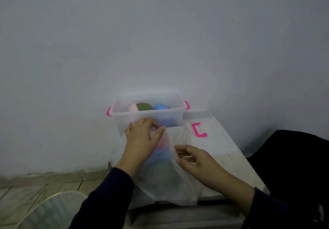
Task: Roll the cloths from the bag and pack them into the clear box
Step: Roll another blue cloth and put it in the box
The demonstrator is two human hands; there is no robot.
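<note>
Nearest the camera, a round glass tabletop with a pale rim shows at the lower left above a tiled floor, and a dark mass of fabric fills the lower right. Between them a white table runs away toward a plain grey wall. A thin translucent bag lies along the table's near edge and middle, with blurred pink, blue and greenish cloths showing through it. The left hand rests on the bag's far end, fingers spread and slightly bent, thumb out toward the right; whether it pinches the film cannot be told. The right hand hovers at the bag's right side, fingers loosely curled toward the plastic, with no clear grip visible. Beside it, along the table's right edge, lies a clear lid with a pink clip. At the table's far edge, against the wall, stands the clear box with pink latches, holding rolled cloths in pink, olive green and blue. Bare tabletop remains at the right near corner.
</note>
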